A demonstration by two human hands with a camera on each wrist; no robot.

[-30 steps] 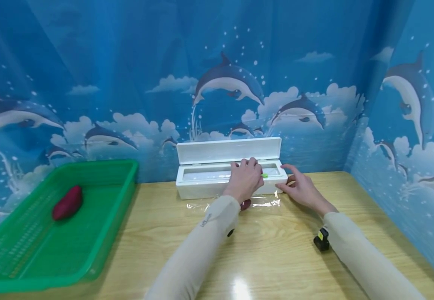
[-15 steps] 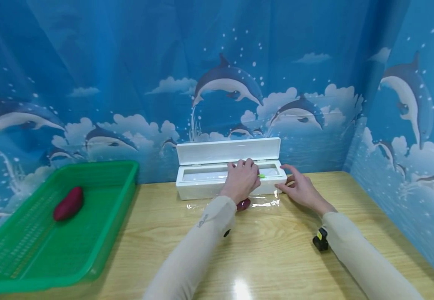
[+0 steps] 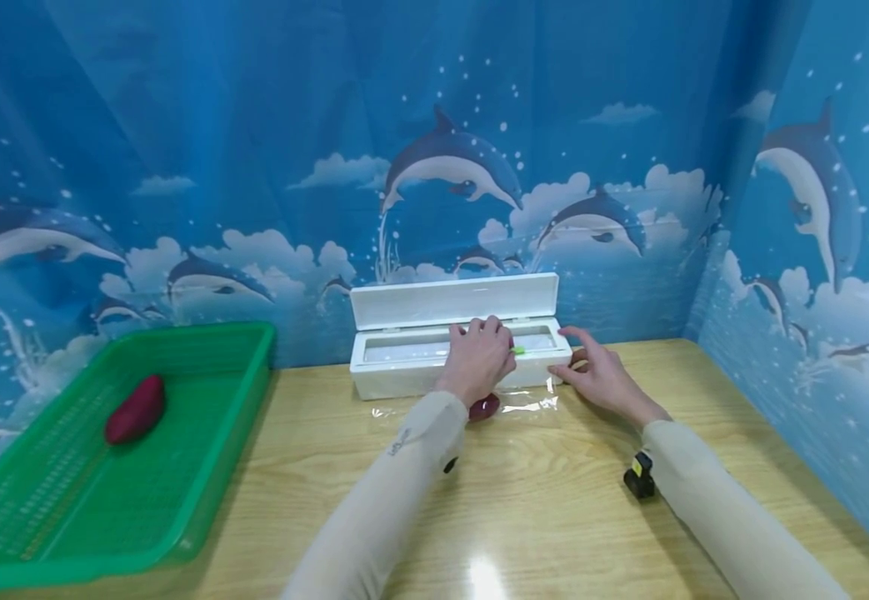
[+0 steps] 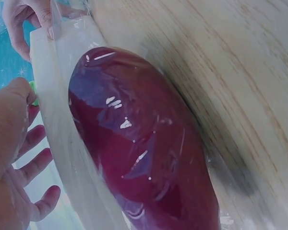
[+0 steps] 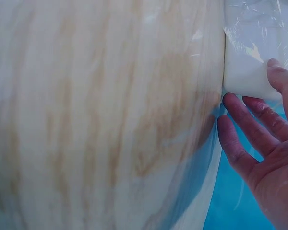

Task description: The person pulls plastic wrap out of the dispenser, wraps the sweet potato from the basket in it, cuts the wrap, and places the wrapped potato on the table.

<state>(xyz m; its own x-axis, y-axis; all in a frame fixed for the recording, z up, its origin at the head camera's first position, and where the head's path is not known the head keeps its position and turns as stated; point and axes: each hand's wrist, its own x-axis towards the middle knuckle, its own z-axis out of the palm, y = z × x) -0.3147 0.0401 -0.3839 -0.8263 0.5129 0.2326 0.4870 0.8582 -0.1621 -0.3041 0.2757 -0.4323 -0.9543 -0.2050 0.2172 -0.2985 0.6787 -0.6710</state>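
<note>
The left hand (image 3: 479,362), seemingly pinching the green tab (image 3: 519,351), should press evenly while the right hand (image 3: 603,381), fingers spread, steadies the white box (image 3: 397,382) at three o'clock, the red vegetable (image 3: 486,407) lying at its six o'clock.

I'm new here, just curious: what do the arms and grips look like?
Human arms: the left sleeve and right sleeve are beige. The left has dark lettering; the right has a black device with a yellow patch. The left grip and right grip are ungloved hands.
</note>
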